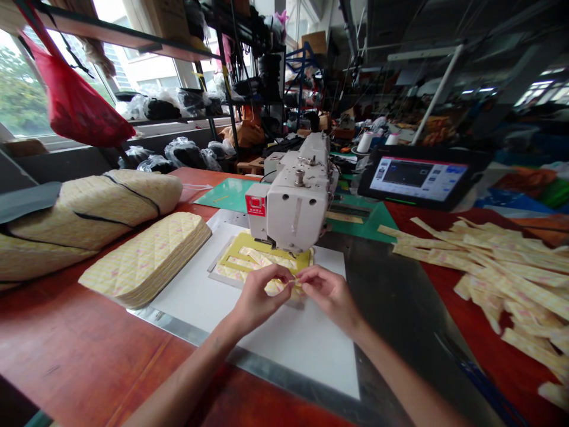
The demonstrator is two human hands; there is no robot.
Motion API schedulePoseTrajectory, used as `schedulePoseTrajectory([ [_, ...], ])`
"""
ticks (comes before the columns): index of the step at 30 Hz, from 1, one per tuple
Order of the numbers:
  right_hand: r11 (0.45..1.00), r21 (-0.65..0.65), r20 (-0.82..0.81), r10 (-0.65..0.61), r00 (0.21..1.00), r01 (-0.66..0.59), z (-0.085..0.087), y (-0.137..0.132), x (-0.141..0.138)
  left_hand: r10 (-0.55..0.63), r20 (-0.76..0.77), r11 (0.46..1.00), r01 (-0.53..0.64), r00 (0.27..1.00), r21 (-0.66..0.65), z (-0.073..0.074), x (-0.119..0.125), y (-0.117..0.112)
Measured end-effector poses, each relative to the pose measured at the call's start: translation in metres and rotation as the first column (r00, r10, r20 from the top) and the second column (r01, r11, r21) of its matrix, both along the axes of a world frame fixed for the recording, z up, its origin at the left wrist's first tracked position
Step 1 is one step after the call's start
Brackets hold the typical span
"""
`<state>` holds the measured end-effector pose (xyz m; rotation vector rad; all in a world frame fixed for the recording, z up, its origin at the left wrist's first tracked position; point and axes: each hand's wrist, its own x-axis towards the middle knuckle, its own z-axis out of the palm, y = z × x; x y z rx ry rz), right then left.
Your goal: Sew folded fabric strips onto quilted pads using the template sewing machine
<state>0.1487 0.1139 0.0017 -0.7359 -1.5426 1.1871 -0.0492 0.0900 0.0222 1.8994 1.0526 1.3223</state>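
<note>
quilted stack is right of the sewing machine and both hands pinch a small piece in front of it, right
No, the quilted stack is left of the sewing machine, not right, as the head view shows. The left hand and right hand do pinch a small piece in front of it.

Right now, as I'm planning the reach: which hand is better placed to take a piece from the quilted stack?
Left, probably. The left hand is nearer the quilted stack. The right hand is farther, beyond the left; both pinch a fabric strip.
</note>
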Motion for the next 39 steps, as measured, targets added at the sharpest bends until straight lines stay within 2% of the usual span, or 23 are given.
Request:
schedulePoseTrajectory([
  [3, 0.998, -0.059, 0.057, 0.031, 0.998, -0.027, -0.001, 0.003, 0.002, 0.046, -0.070, 0.996, -0.041, 0.996, 0.077, 0.003, 0.002, -0.003],
  [6, 1.000, 0.021, 0.148, -0.012, 0.989, 0.009, -0.003, 0.006, 0.002, 0.060, -0.095, 0.993, -0.049, 0.994, 0.107, 0.005, 0.003, -0.005],
  [11, 0.995, 0.087, 0.189, -0.069, 0.980, 0.053, -0.003, 0.005, 0.001, 0.030, 0.007, 0.999, -0.030, 1.000, -0.018, 0.004, 0.003, -0.002],
  [14, 0.992, 0.102, 0.195, -0.088, 0.977, 0.070, -0.004, 0.004, 0.000, 0.056, -0.064, 0.998, -0.058, 0.996, -0.030, 0.002, 0.002, 0.001],
  [20, 0.986, 0.101, 0.190, -0.147, 0.971, 0.130, -0.007, 0.002, -0.002, 0.097, -0.109, 0.993, -0.090, 0.989, 0.072, -0.002, 0.004, 0.002],
  [26, 0.994, 0.037, 0.144, -0.112, 0.983, 0.107, -0.005, 0.000, -0.005, 0.095, -0.105, 0.994, -0.088, 0.990, 0.072, -0.005, 0.007, 0.003],
  [28, 0.995, -0.001, 0.118, -0.101, 0.988, 0.102, -0.006, 0.001, -0.005, 0.108, -0.093, 0.987, -0.096, 0.990, 0.128, -0.009, 0.008, 0.005],
  [30, 0.996, -0.032, 0.102, -0.084, 0.991, 0.088, -0.007, 0.004, -0.003, 0.119, -0.091, 0.965, -0.093, 0.989, 0.246, -0.015, 0.010, 0.007],
  [32, 0.997, -0.019, 0.122, -0.073, 0.990, 0.076, -0.008, 0.008, 0.004, 0.110, -0.143, 0.923, -0.048, 0.984, 0.383, -0.019, 0.011, 0.009],
  [34, 0.993, 0.057, 0.196, -0.109, 0.974, 0.100, -0.009, 0.011, 0.014, 0.085, -0.295, 0.870, 0.073, 0.952, 0.488, -0.022, 0.011, 0.014],
  [37, 0.966, 0.183, 0.294, -0.233, 0.927, 0.184, -0.013, 0.016, 0.032, 0.092, -0.588, 0.768, 0.319, 0.803, 0.555, -0.022, 0.008, 0.024],
  [39, 0.945, 0.214, 0.303, -0.305, 0.903, 0.248, -0.017, 0.018, 0.041, 0.140, -0.700, 0.739, 0.397, 0.700, 0.544, -0.020, 0.004, 0.032],
])
